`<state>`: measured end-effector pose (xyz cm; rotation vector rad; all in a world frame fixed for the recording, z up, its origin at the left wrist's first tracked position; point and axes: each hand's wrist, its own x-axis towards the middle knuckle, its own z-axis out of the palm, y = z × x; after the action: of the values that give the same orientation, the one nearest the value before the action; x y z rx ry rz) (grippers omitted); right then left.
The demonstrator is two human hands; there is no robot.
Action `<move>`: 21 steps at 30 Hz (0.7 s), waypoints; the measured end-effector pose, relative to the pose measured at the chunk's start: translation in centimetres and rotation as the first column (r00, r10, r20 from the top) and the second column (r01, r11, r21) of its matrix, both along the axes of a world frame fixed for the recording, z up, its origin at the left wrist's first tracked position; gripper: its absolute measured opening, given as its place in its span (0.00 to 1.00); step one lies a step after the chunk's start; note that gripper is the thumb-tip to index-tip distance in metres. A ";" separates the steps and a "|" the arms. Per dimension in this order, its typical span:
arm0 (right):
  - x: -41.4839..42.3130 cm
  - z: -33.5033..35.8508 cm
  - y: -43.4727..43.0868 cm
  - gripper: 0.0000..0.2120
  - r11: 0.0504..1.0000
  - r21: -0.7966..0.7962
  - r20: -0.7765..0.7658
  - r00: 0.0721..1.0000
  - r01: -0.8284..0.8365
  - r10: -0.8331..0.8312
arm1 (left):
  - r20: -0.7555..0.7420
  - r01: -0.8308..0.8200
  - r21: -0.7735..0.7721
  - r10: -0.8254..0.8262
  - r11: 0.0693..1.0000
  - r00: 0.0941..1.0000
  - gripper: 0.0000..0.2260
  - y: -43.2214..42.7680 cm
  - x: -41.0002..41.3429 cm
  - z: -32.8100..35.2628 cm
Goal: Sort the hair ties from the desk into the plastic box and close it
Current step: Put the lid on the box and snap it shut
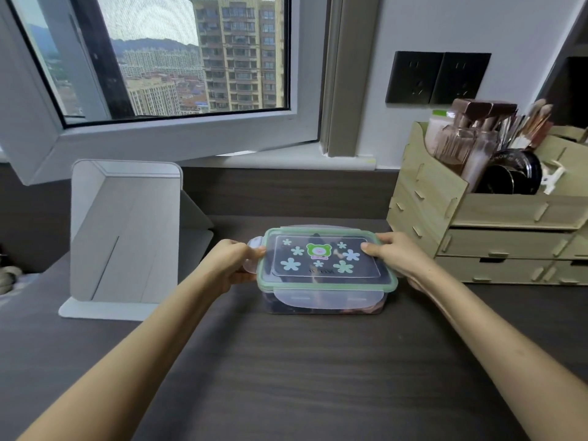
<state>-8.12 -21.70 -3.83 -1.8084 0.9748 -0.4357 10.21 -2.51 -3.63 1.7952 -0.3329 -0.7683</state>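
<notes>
Dark wood-grain counter (286, 377) fills the lower frame, mostly bare near the camera. Big white-framed window (178, 58) behind it, swung open, high-rise blocks outside. Pale plywood drawer organiser (496, 237) stands at the right rear, top bin packed with makeup brushes and bottles, two drawers showing below. White folding stand mirror (124, 233) sits upright at the left, tilted back on its base. Two black wall sockets (437, 78) on the wall above the organiser.

Clear rectangular plastic box (324, 302) rests on the counter at centre, between mirror and organiser, touching neither. Green-rimmed transparent lid with flower and bear stickers (324, 259) sits flat on top of the box. Front latch flap hangs down over the box wall; left flap sticks out sideways, not folded down. Dark hair ties (318, 308) visible through the box wall, packed inside; count unreadable.

Left hand (227, 265) grips the box's left end, thumb on the lid edge by the raised flap, fingers clenched around the side. Right hand (397, 253) grips the right end, thumb pressed on the lid top, fingers wrapped down over the side wall, tips hidden.
</notes>
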 end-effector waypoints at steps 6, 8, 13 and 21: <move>0.5 -1.0 0.0 0.28 0.991 -0.113 -0.007 0.998 0.067 -0.068 | 0.004 -0.021 -0.034 0.021 0.999 1.000 0.08 0.3 -0.6 -0.7; 0.5 -1.5 0.1 0.33 0.956 -0.262 -0.067 0.986 0.132 -0.155 | 0.072 -0.013 -0.022 0.015 1.000 0.997 0.09 0.3 -1.0 -0.8; 0.2 -1.0 1.0 0.28 0.750 -0.654 -0.281 0.890 0.097 -0.360 | 0.573 -0.092 0.213 -0.048 0.973 0.818 0.18 -0.2 -2.1 -1.8; 1.0 0.1 1.6 0.27 0.554 -0.795 -0.514 0.758 -0.246 -0.401 | 0.658 -0.109 0.742 -0.688 0.661 0.305 0.14 -0.6 -1.6 -0.8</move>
<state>-7.15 -20.07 -3.76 -2.9525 1.5035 -0.3398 8.61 -3.07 -4.44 2.8517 -1.4024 0.0806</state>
